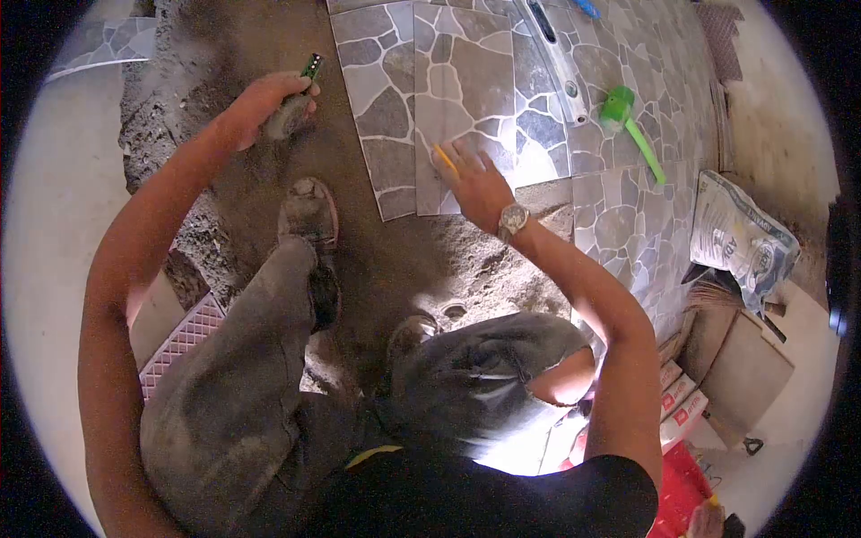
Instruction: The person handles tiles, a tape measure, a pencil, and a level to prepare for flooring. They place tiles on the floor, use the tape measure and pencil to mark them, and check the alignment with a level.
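My left hand (276,100) is closed around a small green and black object (312,66) with pale dots. Its kind I cannot make out. A rounded grey shape (289,117) shows just under that hand, over the brown ground. My right hand (480,186), with a watch (513,218) on the wrist, rests over the lower part of a stone-patterned tile (462,81). A thin yellow pencil (446,160) sticks out between its fingers. Left of this tile, and partly beside its edge, lies another patterned tile (386,134).
A spirit level (558,72) and a green mallet (619,108) lie on the tiled floor (601,202). To the right stand a printed sack (740,229) and boxes (683,417). Loose sand (484,251) borders the tiles. Another person's hand (706,520) shows at lower right.
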The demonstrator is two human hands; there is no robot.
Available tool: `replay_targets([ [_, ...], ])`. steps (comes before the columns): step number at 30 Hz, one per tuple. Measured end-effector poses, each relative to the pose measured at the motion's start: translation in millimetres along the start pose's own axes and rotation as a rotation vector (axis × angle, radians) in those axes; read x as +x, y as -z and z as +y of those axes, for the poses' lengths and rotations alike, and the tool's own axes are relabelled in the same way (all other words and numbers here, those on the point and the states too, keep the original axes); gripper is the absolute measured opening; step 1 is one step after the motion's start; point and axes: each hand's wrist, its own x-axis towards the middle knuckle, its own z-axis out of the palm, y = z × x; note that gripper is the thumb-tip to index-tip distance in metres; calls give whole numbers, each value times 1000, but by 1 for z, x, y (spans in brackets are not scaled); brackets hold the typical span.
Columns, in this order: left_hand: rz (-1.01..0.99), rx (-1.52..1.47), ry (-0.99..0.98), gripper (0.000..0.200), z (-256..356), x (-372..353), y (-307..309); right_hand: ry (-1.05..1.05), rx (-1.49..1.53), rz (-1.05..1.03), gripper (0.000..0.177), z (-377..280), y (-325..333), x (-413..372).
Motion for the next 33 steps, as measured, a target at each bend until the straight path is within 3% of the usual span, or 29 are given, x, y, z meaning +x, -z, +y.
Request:
replay_targets([
  [1, 4, 5, 10, 23, -1, 0, 0, 35, -14, 51, 53, -5, -6, -10],
  [7, -24, 24, 36, 23, 2, -11, 10, 158, 149, -120, 61, -34, -12, -68],
  [10, 6, 57, 5, 24, 1, -14, 18, 181, 136, -43, 61, -31, -13, -67],
  [19, -18, 34, 28, 26, 15, 0, 8, 69, -54, 189, 64, 55, 7, 73],
  [26, -77, 161, 29, 27, 35, 28, -19, -126, -66, 246, 61, 115, 22, 155],
  [29, -100, 408, -60, 30, 53, 57, -31, -232, -1, 184, 50, 127, 32, 183],
  [31, -131, 964, -268, 32, 63, 98, -31, -249, 98, 158, 38, 134, 31, 199],
  [32, -139, 1241, -370, 33, 69, 119, -31, -247, 391, 249, 33, 129, 42, 201],
  [33, -106, 1252, -372, 35, 75, 136, -33, -232, 684, 333, 30, 117, 59, 200],
])
